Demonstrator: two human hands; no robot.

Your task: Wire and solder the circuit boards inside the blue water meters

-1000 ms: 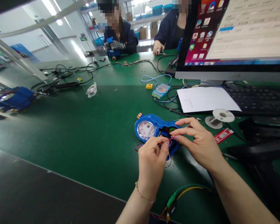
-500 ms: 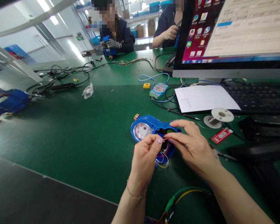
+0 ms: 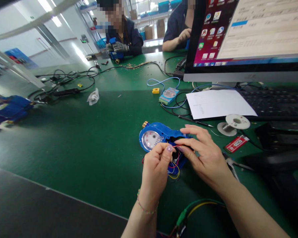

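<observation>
A blue water meter (image 3: 161, 129) with a round clear dial lies on the green table, its wiring compartment uncovered. Red, yellow and white wires (image 3: 175, 172) spill from that compartment. My left hand (image 3: 156, 162) pinches a thin red wire (image 3: 176, 145) between thumb and forefinger above the meter. The same red wire is between the thumb and forefinger of my right hand (image 3: 206, 152), whose other fingers spread over the meter's right end. My hands hide part of the compartment, and the wire's tips are too small to make out.
To the right lie a solder spool (image 3: 235, 122), a red box (image 3: 236, 143), pliers (image 3: 234, 165) and a dark scanner-like tool (image 3: 270, 168). Behind are white paper (image 3: 218, 104), a keyboard (image 3: 280, 102), a monitor (image 3: 248, 36) and a light-blue module (image 3: 169, 96). Two co-workers sit across the table.
My hands stay at the red wire, with a slight shift of the fingers. My left wrist has moved slightly right. A co-worker's raised hand at the back has shifted toward the monitor.
</observation>
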